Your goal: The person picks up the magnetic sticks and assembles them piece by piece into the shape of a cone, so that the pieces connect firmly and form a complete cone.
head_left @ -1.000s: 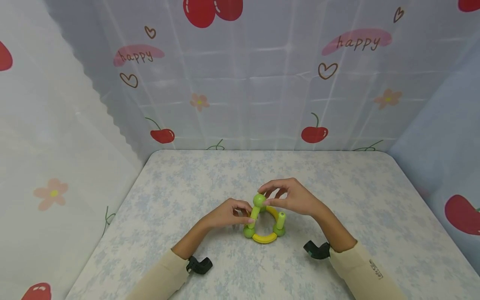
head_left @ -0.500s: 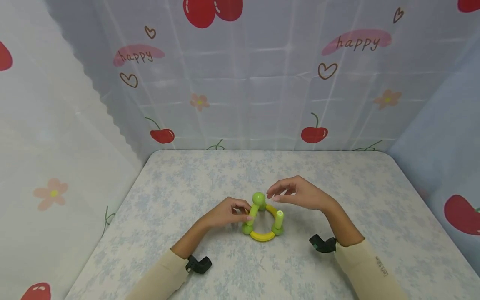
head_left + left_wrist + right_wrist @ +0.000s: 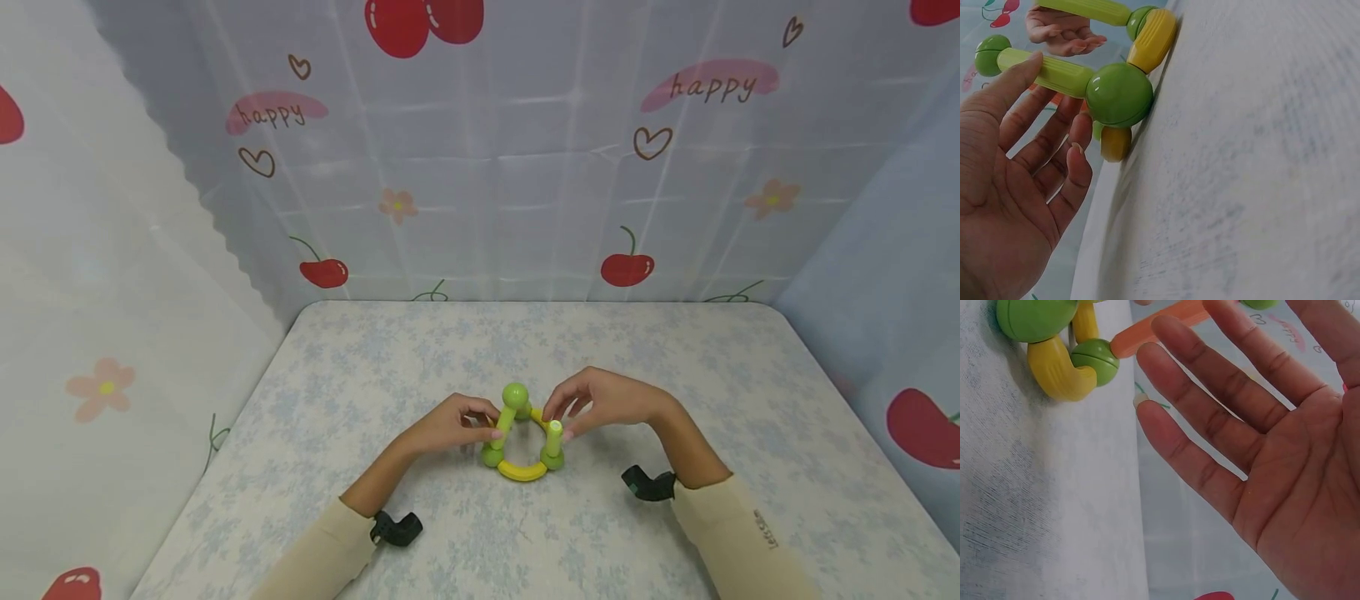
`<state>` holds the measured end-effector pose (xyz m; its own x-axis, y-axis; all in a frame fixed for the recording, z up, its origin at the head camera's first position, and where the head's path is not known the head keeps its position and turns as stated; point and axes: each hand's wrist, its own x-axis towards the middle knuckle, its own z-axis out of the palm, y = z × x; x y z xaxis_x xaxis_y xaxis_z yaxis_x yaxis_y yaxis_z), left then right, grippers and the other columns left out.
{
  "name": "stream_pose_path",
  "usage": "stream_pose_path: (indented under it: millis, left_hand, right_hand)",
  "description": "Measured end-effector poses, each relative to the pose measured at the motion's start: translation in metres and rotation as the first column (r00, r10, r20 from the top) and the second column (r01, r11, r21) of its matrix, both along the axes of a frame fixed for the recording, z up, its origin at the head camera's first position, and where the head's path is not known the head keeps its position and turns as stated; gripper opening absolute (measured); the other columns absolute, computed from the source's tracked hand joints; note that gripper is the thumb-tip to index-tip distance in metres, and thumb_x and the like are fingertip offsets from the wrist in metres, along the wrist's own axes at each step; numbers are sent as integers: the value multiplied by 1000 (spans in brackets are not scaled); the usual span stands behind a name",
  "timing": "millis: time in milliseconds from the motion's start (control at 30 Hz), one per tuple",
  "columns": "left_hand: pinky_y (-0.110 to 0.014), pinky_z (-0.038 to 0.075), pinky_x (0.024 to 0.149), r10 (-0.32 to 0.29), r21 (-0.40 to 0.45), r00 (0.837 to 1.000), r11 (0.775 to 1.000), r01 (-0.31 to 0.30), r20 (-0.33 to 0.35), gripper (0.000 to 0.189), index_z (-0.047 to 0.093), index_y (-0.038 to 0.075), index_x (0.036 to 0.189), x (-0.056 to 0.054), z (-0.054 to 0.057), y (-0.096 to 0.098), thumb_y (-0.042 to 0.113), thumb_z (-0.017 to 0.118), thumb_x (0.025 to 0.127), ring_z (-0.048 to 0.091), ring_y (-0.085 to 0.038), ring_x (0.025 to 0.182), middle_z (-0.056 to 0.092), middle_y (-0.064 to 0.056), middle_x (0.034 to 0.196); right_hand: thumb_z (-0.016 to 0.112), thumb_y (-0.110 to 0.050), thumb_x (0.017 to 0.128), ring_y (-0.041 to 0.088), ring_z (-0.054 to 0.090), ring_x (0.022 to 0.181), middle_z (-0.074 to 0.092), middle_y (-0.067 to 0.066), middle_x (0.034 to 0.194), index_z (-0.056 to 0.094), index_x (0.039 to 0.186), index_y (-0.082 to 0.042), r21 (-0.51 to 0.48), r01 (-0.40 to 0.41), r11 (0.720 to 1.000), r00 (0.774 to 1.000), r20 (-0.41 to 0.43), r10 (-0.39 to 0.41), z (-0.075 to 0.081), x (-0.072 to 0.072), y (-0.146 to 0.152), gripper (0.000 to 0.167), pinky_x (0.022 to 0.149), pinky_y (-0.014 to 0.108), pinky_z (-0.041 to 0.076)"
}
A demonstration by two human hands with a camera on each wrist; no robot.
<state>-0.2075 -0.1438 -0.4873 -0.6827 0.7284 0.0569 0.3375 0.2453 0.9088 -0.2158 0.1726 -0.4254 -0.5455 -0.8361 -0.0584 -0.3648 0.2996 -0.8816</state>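
On the table stands a toy structure of yellow curved bars (image 3: pixel 522 472) joined by green balls (image 3: pixel 492 456) into a ring. My left hand (image 3: pixel 448 427) pinches the light-green rod (image 3: pixel 1054 72) rising from the ring's left ball, thumb in front and fingers behind. Another green ball (image 3: pixel 515 396) appears at the top of the structure. My right hand (image 3: pixel 611 400) is beside the right light-green rod (image 3: pixel 554 439), fingers loosely extended around it; contact cannot be told. An orange rod (image 3: pixel 1160 328) rises from the rear ball, mostly hidden in the head view.
A pale floral cloth covers the table (image 3: pixel 375 358). Curtains with cherries and "happy" lettering (image 3: pixel 480 183) stand behind and at both sides. Black wrist cameras (image 3: pixel 397 528) sit on both forearms.
My right hand left the top green ball, drew back to the right, then came down to the right rod. My left hand keeps its grip, and the structure shifted very slightly left.
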Motion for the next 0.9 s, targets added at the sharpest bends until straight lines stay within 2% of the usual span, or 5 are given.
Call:
stream_pose_path:
  millis: [67, 100, 367, 500, 900]
  left_hand:
    - [-24, 51, 63, 3, 6, 1000, 1000, -3, 2, 15, 75, 7, 110, 0, -1, 0, 13, 72, 96, 64, -16, 85, 72, -6, 101]
    - [-24, 51, 63, 5, 6, 1000, 1000, -5, 1, 16, 75, 8, 110, -1, -5, 0, 13, 73, 96, 64, -16, 85, 72, -6, 102]
    - [-25, 52, 63, -5, 26, 1000, 1000, 5, 3, 19, 75, 6, 113, -1, -6, 1, 11, 75, 94, 66, -19, 88, 72, -14, 104]
    - [-25, 52, 63, -11, 27, 1000, 1000, 11, -11, 19, 75, 8, 112, -1, -6, 1, 13, 76, 94, 66, -16, 86, 72, -13, 101]
    - [-26, 53, 65, -9, 24, 1000, 1000, 9, -3, 20, 75, 10, 113, 0, -6, 2, 15, 75, 94, 65, -16, 88, 73, -6, 102]
  right_hand:
    - [82, -22, 89, 18, 67, 108, 74, 0, 114, 76, 114, -12, 0, 10, 1000, 1000, -13, -10, -1, 1, -2, 28, 96, 55, 53]
    - [81, -23, 89, 18, 67, 108, 74, -1, 114, 76, 113, -13, 0, 13, 1000, 1000, -22, -13, -2, 1, -4, 27, 95, 53, 53]
    - [79, -22, 91, 19, 70, 98, 75, -3, 106, 78, 110, -12, -6, 25, 1000, 998, -53, -25, -7, 0, -12, 22, 90, 46, 57]
    - [79, -21, 91, 21, 71, 95, 75, -3, 103, 78, 107, -15, -8, 45, 999, 998, -53, -45, -8, 1, -15, 16, 89, 44, 58]
    - [77, -19, 93, 21, 70, 94, 74, 1, 100, 77, 104, -10, -13, 60, 998, 995, -80, -61, -12, 1, -20, 14, 87, 41, 58]
